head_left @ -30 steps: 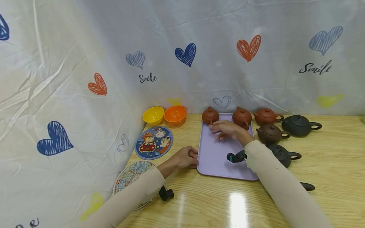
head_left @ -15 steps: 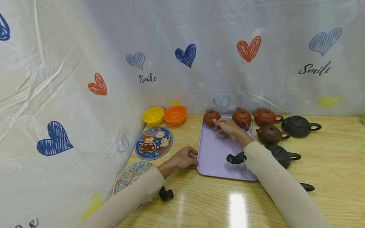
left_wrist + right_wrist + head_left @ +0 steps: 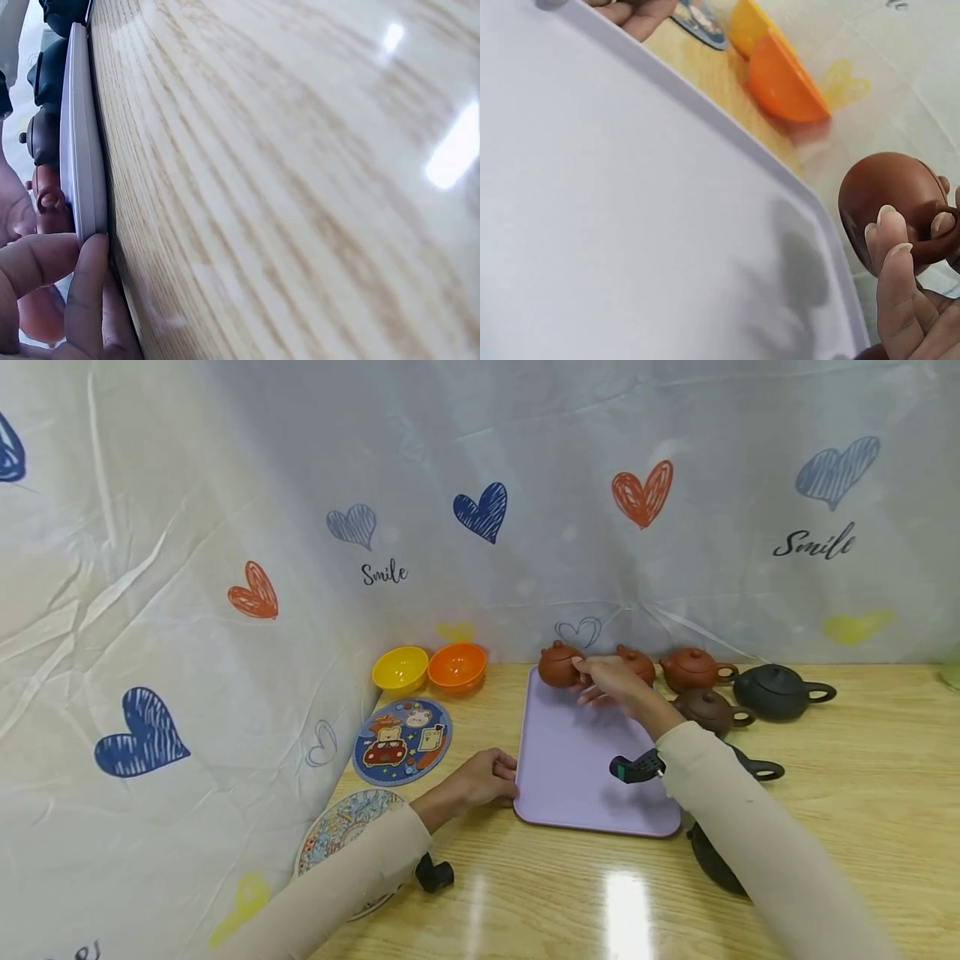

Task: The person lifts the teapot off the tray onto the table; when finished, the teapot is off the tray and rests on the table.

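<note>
A white heart-printed cloth [image 3: 225,527] hangs behind and to the left of the pale wooden surface [image 3: 862,793]. On the surface lies a flat lilac rectangular plastic tray [image 3: 577,768], its middle bare. The left hand [image 3: 480,779] pinches the tray's left edge, fingers curled round the rim, as the left wrist view shows close up. The right hand [image 3: 611,681] is at the tray's far end, fingers hooked through the handle of a small reddish-brown clay teapot [image 3: 558,665]; whether that pot rests on the tray's far left corner or hangs just above it cannot be told.

Judging by the layout, the work is early: one more reddish-brown teapot [image 3: 637,662] sits at the tray's far edge behind the right hand, while the other clay teapots, brown [image 3: 705,710] and dark grey [image 3: 776,690], stand on the surface to the tray's right.

Left of the tray: two round picture coasters [image 3: 403,740], then a yellow plastic bowl [image 3: 400,669] and an orange plastic bowl [image 3: 457,665], touching.
</note>
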`<state>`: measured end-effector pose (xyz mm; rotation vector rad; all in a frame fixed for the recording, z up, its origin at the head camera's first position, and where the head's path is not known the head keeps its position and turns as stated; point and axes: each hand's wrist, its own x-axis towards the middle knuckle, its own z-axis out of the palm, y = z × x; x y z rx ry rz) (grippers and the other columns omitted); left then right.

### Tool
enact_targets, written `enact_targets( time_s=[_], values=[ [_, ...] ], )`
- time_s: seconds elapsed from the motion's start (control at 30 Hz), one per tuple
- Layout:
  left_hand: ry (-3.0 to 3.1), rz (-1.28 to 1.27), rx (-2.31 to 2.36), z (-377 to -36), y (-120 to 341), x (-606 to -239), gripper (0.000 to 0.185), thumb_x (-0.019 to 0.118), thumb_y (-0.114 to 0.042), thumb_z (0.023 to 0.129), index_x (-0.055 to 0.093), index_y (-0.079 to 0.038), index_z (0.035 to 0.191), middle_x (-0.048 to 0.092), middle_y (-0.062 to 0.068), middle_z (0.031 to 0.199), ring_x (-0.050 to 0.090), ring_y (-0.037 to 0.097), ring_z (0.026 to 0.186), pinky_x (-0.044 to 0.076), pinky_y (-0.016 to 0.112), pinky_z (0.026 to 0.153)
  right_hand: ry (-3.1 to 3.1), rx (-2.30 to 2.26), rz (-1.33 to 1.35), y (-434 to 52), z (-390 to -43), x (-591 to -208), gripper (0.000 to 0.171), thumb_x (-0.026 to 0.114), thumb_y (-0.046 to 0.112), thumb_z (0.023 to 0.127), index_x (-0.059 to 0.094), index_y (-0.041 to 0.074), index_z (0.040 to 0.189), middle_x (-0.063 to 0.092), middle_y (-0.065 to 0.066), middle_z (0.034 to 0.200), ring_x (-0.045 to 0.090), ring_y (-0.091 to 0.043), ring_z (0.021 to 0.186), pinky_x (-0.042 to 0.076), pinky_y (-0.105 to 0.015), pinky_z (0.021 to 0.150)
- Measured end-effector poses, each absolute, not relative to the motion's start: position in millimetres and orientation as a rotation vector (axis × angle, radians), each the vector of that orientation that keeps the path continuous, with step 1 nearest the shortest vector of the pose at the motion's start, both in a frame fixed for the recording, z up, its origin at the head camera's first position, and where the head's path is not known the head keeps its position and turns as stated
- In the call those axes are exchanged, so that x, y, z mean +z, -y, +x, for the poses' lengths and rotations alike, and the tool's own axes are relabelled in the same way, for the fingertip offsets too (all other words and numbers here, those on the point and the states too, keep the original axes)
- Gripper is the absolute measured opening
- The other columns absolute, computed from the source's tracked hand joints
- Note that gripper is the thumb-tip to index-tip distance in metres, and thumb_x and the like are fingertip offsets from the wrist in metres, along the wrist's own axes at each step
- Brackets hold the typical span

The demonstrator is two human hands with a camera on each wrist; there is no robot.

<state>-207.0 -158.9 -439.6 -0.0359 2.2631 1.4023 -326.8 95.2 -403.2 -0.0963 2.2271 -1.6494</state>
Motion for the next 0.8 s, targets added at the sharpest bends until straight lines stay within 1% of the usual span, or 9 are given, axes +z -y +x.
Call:
enact_targets(
  time_s=[0.1,0.2,0.4,0.53,0.67,0.8],
  values=[
    [-2.264,-0.032,1.403,-206.5,159.6,-439.7,0.046,0.073,0.004,0.083,0.054,0.005,0.124,0.059,0.012,0.101,0.062,0.018,0.081,0.063,0.030,0.075,-2.259,-1.628,-0.110,-101.6,-326.2,-392.9,0.041,0.045,0.045,0.105,0.051,0.006,0.094,0.070,-0.012,0.107,0.069,-0.015,0.077,0.060,-0.036,0.081],
    [-2.265,-0.031,1.401,-206.1,160.5,-439.6,0.046,0.073,0.003,0.083,0.054,0.005,0.124,0.059,0.012,0.101,0.062,0.018,0.081,0.063,0.030,0.075,-2.284,-1.613,-0.143,-108.7,-323.9,-383.1,0.044,0.045,0.047,0.105,0.050,0.005,0.093,0.070,-0.006,0.098,0.068,-0.016,0.078,0.060,-0.033,0.076],
    [-2.265,-0.023,1.406,-206.1,161.1,-439.4,0.046,0.073,0.003,0.083,0.054,0.005,0.125,0.059,0.013,0.102,0.062,0.018,0.082,0.063,0.030,0.076,-2.267,-1.616,-0.219,-123.7,-320.8,-370.9,0.040,0.047,0.042,0.105,0.049,0.006,0.088,0.068,0.002,0.086,0.066,-0.012,0.070,0.056,-0.026,0.065],
    [-2.257,-0.027,1.407,-206.6,160.9,-441.0,0.045,0.073,0.003,0.083,0.054,0.005,0.124,0.058,0.013,0.102,0.061,0.019,0.082,0.063,0.030,0.075,-2.265,-1.595,-0.251,-135.0,-316.8,-365.8,0.038,0.048,0.040,0.105,0.050,0.006,0.089,0.068,0.000,0.087,0.065,-0.013,0.068,0.054,-0.025,0.062],
    [-2.259,-0.020,1.402,-206.3,160.3,-441.0,0.045,0.073,0.003,0.083,0.054,0.005,0.124,0.058,0.013,0.101,0.061,0.018,0.081,0.063,0.030,0.076,-2.281,-1.551,-0.292,-147.6,-311.1,-359.7,0.038,0.048,0.041,0.105,0.053,0.004,0.095,0.064,-0.004,0.091,0.065,-0.015,0.071,0.055,-0.028,0.064],
    [-2.264,-0.006,1.402,-205.7,159.6,-439.7,0.046,0.072,0.003,0.083,0.054,0.006,0.125,0.058,0.013,0.101,0.061,0.018,0.081,0.063,0.031,0.076,-2.284,-1.534,-0.297,-160.0,-306.3,-353.1,0.039,0.050,0.041,0.104,0.057,0.003,0.102,0.060,-0.003,0.092,0.065,-0.014,0.072,0.055,-0.029,0.064]
  ],
)
